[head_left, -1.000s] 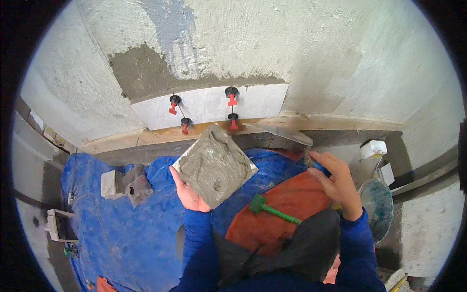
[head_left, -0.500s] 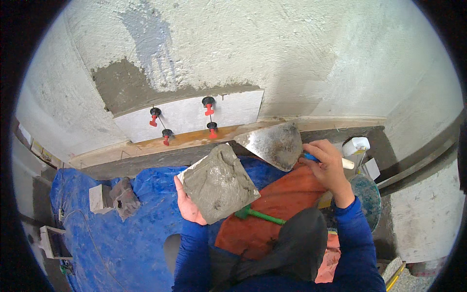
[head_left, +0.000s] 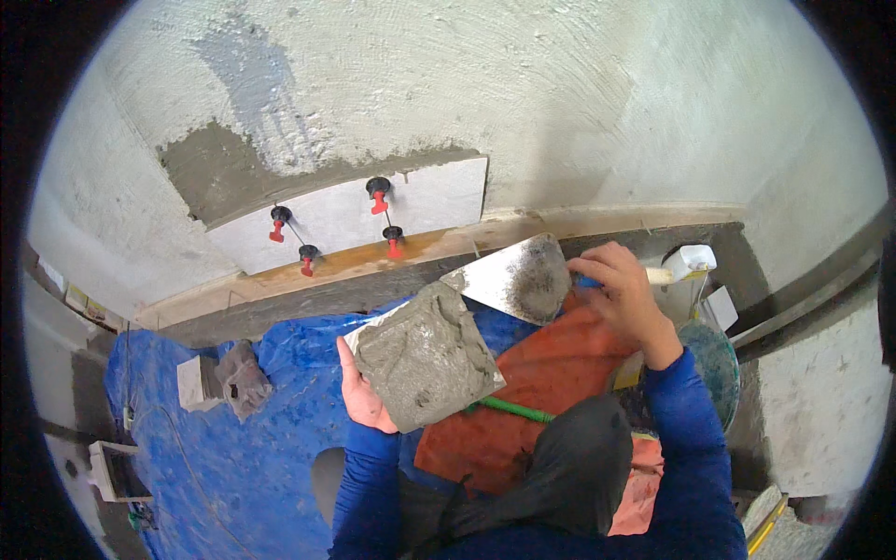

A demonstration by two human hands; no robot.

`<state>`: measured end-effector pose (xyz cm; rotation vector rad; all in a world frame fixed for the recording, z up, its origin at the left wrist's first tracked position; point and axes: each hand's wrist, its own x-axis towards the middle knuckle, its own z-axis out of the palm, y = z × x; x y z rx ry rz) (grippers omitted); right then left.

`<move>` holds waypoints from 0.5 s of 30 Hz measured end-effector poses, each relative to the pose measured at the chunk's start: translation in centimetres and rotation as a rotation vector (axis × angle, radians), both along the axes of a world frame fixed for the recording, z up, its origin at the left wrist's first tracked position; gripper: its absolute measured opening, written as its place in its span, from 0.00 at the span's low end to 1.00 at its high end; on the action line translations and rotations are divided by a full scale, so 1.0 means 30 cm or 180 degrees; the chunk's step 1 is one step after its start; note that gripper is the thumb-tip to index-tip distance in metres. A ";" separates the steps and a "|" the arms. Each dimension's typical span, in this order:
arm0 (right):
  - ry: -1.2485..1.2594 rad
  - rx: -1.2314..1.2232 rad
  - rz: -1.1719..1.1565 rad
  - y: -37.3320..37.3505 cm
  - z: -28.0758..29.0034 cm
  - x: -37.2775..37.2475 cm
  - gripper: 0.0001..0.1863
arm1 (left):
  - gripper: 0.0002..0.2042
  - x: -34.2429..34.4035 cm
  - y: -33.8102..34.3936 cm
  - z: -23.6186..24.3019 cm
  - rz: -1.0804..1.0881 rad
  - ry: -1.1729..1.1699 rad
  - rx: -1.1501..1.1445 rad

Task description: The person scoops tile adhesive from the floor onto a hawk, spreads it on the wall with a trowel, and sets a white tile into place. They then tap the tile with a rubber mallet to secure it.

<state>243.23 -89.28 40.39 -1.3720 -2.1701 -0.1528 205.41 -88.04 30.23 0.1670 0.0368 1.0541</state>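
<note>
My left hand (head_left: 362, 397) supports a white tile from below and along its left edge. Wet grey mortar (head_left: 425, 359) covers nearly all of the tile's upper face. In my right hand (head_left: 621, 294) is a trowel (head_left: 518, 278), gripped by its handle, with a wide metal blade smeared with mortar. The blade's tip meets or overlaps the tile's far corner; whether it touches cannot be made out. On the wall ahead, white tiles (head_left: 439, 196) stand in a row above a wooden strip (head_left: 350, 263), with red-and-black tile levelling clips (head_left: 377, 193) at the joints.
A blue tarp (head_left: 215, 467) covers the floor, with an orange-red sheet (head_left: 523, 392) over part of it. A green-handled tool (head_left: 513, 409) lies near my knee. A tile stack (head_left: 198, 383) and a rag (head_left: 245, 381) sit left. A bucket (head_left: 714, 373) and white container (head_left: 693, 259) stand right.
The trowel has shifted slightly left and its tip is now at the tile's far corner. The mortar on the tile looks more spread. My view has shifted a little.
</note>
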 end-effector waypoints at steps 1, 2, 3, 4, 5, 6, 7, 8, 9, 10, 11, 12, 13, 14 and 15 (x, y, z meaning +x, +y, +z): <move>-0.0039 0.0000 0.0078 0.010 0.004 0.023 0.25 | 0.40 0.013 -0.005 -0.002 0.0047 0.0105 -0.0056; -0.0091 -0.0044 0.0145 0.027 0.009 0.046 0.25 | 0.40 0.027 -0.011 -0.004 0.0055 0.0187 -0.0096; -0.0111 -0.0068 0.0198 0.042 0.013 0.068 0.26 | 0.40 0.043 -0.015 -0.007 -0.0018 0.0207 -0.0074; -0.0090 -0.0229 0.0253 0.059 0.014 0.087 0.26 | 0.40 0.059 -0.019 -0.009 0.0010 0.0331 -0.0154; -0.0037 -0.0361 0.0317 0.079 0.011 0.103 0.26 | 0.40 0.076 -0.022 -0.012 -0.0019 0.0391 -0.0166; 0.0028 -0.0488 0.0400 0.101 0.003 0.116 0.26 | 0.40 0.089 -0.025 -0.013 -0.0030 0.0463 -0.0176; 0.0068 -0.0570 0.0555 0.122 -0.007 0.127 0.26 | 0.40 0.104 -0.028 -0.014 -0.0074 0.0419 -0.0198; 0.0076 -0.0660 0.0619 0.136 -0.022 0.139 0.25 | 0.40 0.120 -0.030 -0.016 -0.0118 0.0375 -0.0221; 0.0084 -0.0749 0.0683 0.150 -0.040 0.150 0.24 | 0.40 0.135 -0.031 -0.018 -0.0221 0.0278 -0.0185; 0.0102 -0.0784 0.0784 0.158 -0.059 0.163 0.24 | 0.40 0.151 -0.032 -0.021 -0.0192 0.0382 -0.0258; 0.0151 -0.0947 0.0774 0.165 -0.079 0.177 0.24 | 0.39 0.166 -0.033 -0.024 -0.0224 0.0434 -0.0272; 0.0210 -0.1057 0.0801 0.171 -0.099 0.190 0.24 | 0.39 0.181 -0.032 -0.027 -0.0295 0.0443 -0.0253; 0.0266 -0.1132 0.0892 0.173 -0.120 0.201 0.24 | 0.39 0.195 -0.030 -0.030 -0.0289 0.0430 -0.0275; 0.0458 -0.1443 0.0851 0.175 -0.140 0.213 0.24 | 0.38 0.209 -0.027 -0.033 -0.0322 0.0376 -0.0264; 0.0647 -0.1708 0.0872 0.174 -0.159 0.223 0.24 | 0.38 0.220 -0.019 -0.035 -0.0357 0.0365 -0.0230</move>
